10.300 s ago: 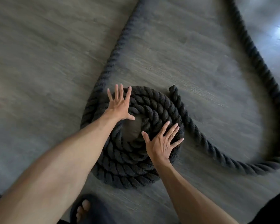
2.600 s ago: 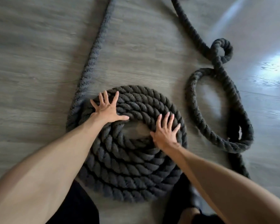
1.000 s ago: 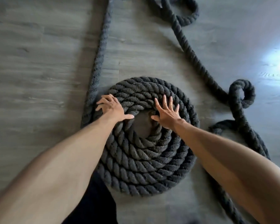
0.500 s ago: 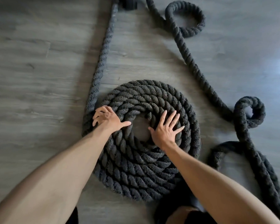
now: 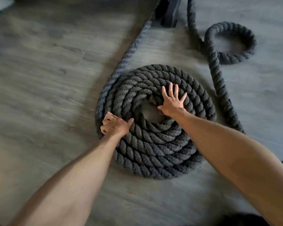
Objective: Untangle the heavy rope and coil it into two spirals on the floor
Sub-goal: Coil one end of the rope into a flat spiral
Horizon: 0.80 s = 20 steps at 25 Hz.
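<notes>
Dark grey rope [image 5: 153, 152] lies spiralled on the floor [image 5: 47, 79], left hand [image 5: 114, 125] with grip curled round its outer left turn, right hand [image 5: 172, 101] flat, fingers spread, beside the spiral's centre hole.

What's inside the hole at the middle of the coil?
Bare floor shows inside the coil. The right hand covers the hole's right edge, so anything there is hidden.
</notes>
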Each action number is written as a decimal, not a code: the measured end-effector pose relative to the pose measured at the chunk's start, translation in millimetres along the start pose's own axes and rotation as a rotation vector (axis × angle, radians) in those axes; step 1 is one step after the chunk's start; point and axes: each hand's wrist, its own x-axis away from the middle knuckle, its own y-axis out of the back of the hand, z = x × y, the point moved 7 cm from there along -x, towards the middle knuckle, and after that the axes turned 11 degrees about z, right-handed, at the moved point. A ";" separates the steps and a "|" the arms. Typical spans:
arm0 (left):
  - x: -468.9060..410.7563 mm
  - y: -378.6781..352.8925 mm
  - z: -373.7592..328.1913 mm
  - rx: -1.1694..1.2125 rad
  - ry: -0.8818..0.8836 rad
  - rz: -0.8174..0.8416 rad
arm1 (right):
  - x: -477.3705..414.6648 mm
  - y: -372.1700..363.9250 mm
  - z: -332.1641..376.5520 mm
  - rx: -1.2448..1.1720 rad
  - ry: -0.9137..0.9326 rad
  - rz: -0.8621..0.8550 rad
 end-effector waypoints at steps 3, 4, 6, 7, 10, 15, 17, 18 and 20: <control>1.0 -1.2 -17.4 0.084 0.079 0.027 | -18.6 16.5 -4.8 0.040 0.055 0.026; -1.1 -1.8 -20.8 0.107 0.100 0.048 | -21.4 19.4 -7.4 0.055 0.064 0.028; -10.2 1.3 -26.3 0.069 0.107 0.129 | -30.2 29.4 -8.6 0.071 0.097 0.043; -14.0 5.6 -29.2 0.024 0.093 0.170 | -32.6 36.2 -7.8 0.081 0.116 0.046; -21.3 48.5 -47.8 0.071 0.001 0.043 | -30.2 51.2 -6.2 0.103 0.106 0.014; -52.5 140.0 -163.3 -0.179 -0.489 -0.195 | 18.1 7.0 -35.0 -0.174 -0.293 -0.120; -80.3 158.5 -190.2 -0.323 -0.548 -0.177 | 7.3 2.6 -40.4 -0.142 -0.297 -0.121; -95.7 163.6 -194.0 -0.350 -0.541 -0.126 | -3.3 7.9 -43.0 -0.126 -0.287 -0.120; -120.5 174.6 -197.9 -0.361 -0.517 -0.049 | -30.6 26.3 -48.8 -0.103 -0.262 -0.118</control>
